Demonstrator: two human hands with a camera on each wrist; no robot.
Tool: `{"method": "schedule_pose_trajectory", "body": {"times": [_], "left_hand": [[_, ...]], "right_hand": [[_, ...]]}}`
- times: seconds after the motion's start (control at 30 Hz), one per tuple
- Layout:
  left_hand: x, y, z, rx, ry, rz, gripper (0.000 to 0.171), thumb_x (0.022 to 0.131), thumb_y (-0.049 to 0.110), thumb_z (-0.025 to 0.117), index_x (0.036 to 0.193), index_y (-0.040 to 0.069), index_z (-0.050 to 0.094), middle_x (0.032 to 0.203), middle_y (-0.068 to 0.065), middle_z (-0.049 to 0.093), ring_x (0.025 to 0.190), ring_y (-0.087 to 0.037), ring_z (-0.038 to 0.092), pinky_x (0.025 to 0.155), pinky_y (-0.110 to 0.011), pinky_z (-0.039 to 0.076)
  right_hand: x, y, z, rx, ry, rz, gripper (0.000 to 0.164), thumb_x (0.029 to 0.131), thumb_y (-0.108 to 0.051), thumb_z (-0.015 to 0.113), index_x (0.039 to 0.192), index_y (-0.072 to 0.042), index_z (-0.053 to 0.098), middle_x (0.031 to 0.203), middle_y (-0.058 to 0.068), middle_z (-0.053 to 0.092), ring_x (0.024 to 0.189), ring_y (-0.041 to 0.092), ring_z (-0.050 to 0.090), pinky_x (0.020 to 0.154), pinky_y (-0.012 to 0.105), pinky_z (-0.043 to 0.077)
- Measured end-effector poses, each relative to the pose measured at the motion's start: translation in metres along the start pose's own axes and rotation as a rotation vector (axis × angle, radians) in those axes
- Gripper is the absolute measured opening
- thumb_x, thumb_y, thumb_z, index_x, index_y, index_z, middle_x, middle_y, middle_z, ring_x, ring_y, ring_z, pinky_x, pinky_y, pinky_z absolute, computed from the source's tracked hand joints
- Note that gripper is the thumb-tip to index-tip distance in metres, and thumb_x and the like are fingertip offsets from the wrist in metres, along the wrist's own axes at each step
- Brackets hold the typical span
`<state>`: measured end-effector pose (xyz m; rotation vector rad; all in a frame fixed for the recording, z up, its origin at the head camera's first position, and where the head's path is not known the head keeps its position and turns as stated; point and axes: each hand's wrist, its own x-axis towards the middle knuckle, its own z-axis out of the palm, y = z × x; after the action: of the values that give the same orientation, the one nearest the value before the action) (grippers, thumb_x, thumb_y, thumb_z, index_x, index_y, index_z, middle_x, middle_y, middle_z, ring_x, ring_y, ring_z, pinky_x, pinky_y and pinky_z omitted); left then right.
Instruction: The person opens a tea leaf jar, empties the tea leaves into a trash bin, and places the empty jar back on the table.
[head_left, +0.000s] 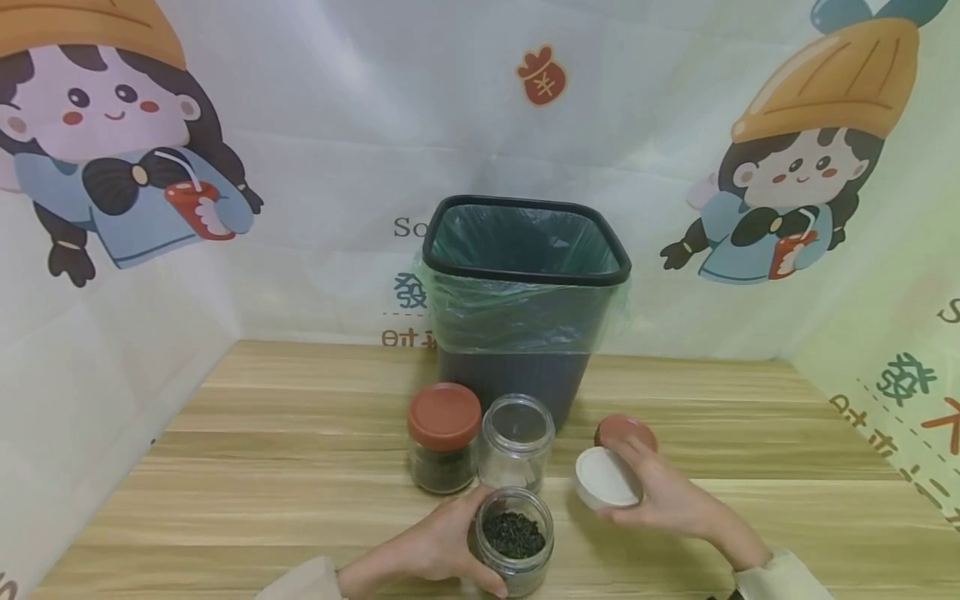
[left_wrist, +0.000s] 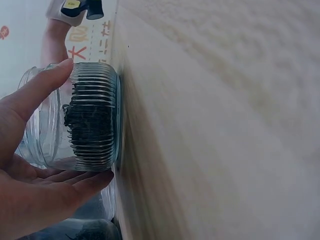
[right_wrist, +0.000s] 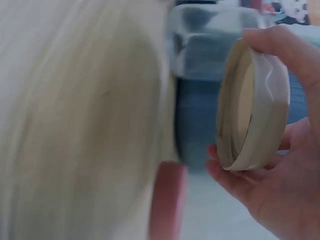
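Observation:
My left hand [head_left: 447, 542] curls round an open glass jar [head_left: 516, 575] of dark dried leaves [head_left: 513, 534], thumb on one side and fingers on the other. In the left wrist view the ribbed jar [left_wrist: 95, 85] stands on the table, its leaves at the bottom. A white lid [head_left: 606, 477] is gripped at its rim by my right hand [head_left: 667, 496]. The right wrist view shows that lid [right_wrist: 270, 100] tilted above the table, its hollow underside visible. A red-brown lid [head_left: 628, 432] lies on the table just behind it, partly covered by my right fingers in the head view.
A second glass jar [head_left: 517, 450], lidless, stands just behind the held one. Left of it is a jar with a red-brown lid [head_left: 445, 415] and dark contents. A dark bin [head_left: 510, 375] with a green bag liner [head_left: 517, 317] stands at the back against the printed backdrop.

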<state>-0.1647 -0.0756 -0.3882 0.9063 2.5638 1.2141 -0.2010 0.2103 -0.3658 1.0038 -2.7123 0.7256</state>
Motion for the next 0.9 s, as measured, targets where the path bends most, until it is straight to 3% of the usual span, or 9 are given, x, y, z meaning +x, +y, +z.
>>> {"method": "schedule_pose_trajectory", "body": {"times": [0.2, 0.4, 0.53, 0.7, 0.9], "left_hand": [[0.000, 0.001, 0.000, 0.013, -0.003, -0.006, 0.084, 0.053, 0.028, 0.085, 0.121, 0.005, 0.042, 0.115, -0.007, 0.053, 0.108, -0.020, 0.049, 0.093, -0.031, 0.040], [0.000, 0.001, 0.000, 0.018, 0.002, -0.006, 0.083, 0.053, 0.028, 0.085, 0.120, 0.006, 0.043, 0.114, -0.007, 0.054, 0.106, -0.020, 0.050, 0.092, -0.030, 0.040], [0.000, 0.001, 0.000, 0.018, 0.005, -0.012, 0.081, 0.052, 0.027, 0.085, 0.118, 0.006, 0.044, 0.112, -0.006, 0.055, 0.104, -0.018, 0.050, 0.090, -0.029, 0.041], [-0.001, 0.000, 0.000, 0.014, 0.007, -0.008, 0.081, 0.052, 0.027, 0.086, 0.118, 0.006, 0.044, 0.111, -0.006, 0.055, 0.104, -0.017, 0.050, 0.090, -0.028, 0.041], [-0.001, 0.000, 0.000, 0.007, 0.009, -0.006, 0.082, 0.052, 0.027, 0.086, 0.119, 0.007, 0.044, 0.112, -0.006, 0.055, 0.105, -0.018, 0.050, 0.091, -0.028, 0.040]], "right_hand": [[-0.005, 0.007, 0.008, -0.052, -0.085, 0.055, 0.084, 0.061, -0.040, 0.076, 0.116, 0.016, 0.044, 0.113, 0.031, 0.046, 0.093, 0.033, 0.054, 0.075, 0.043, 0.049], [-0.007, 0.010, 0.016, -0.120, -0.130, 0.052, 0.081, 0.062, -0.043, 0.076, 0.113, 0.014, 0.048, 0.107, 0.023, 0.048, 0.090, 0.025, 0.053, 0.074, 0.039, 0.049], [-0.007, 0.011, 0.019, -0.141, -0.128, 0.065, 0.080, 0.062, -0.041, 0.076, 0.113, 0.015, 0.048, 0.103, 0.019, 0.048, 0.089, 0.024, 0.051, 0.074, 0.040, 0.049], [-0.006, 0.011, 0.020, -0.156, -0.114, 0.080, 0.083, 0.062, -0.041, 0.076, 0.114, 0.018, 0.046, 0.105, 0.024, 0.047, 0.089, 0.027, 0.052, 0.074, 0.042, 0.049], [-0.003, 0.012, 0.023, -0.237, -0.060, 0.071, 0.081, 0.062, -0.045, 0.075, 0.113, 0.013, 0.051, 0.093, 0.017, 0.047, 0.078, 0.019, 0.049, 0.066, 0.036, 0.049]]}}
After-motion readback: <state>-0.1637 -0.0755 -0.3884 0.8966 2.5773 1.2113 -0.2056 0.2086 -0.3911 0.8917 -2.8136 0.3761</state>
